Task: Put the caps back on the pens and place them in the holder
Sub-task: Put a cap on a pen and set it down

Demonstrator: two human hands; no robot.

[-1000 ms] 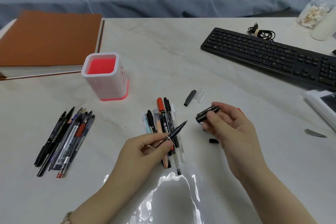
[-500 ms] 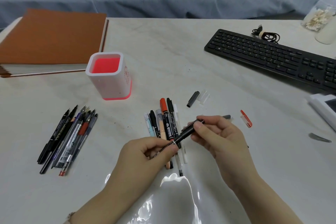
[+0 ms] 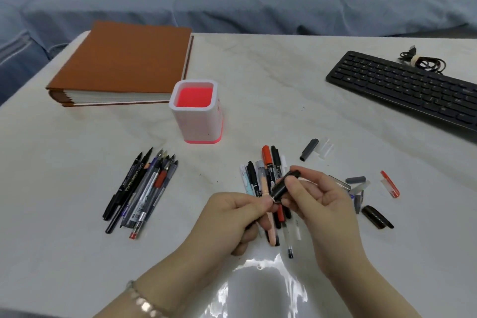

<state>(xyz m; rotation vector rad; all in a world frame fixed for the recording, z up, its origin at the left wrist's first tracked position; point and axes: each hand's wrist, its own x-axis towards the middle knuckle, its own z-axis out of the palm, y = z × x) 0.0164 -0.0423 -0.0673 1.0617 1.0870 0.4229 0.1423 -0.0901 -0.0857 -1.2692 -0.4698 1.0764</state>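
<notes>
Pressing black cap (image 3: 285, 186) onto pen above desk (image 3: 258, 80): right hand (image 3: 317, 196) pinches cap, left hand (image 3: 232, 212) grips barrel. Holder (image 3: 196, 121) empty; uncapped pens (image 3: 144, 188), loose caps (image 3: 361, 188) await.

Open white marble tabletop (image 3: 271, 90) right of the square white pen holder with the glowing red inside (image 3: 195, 111), clear as far as the black keyboard (image 3: 402, 88). Behind and left of the holder, just beside it, a thick brown-covered album (image 3: 124, 64) blocking that side. Front left of the holder, a loose bundle of uncapped pens (image 3: 140, 191); front right, a second cluster of pens (image 3: 268, 175) and scattered caps (image 3: 309, 148). Bare marble directly in front, between both piles.
</notes>
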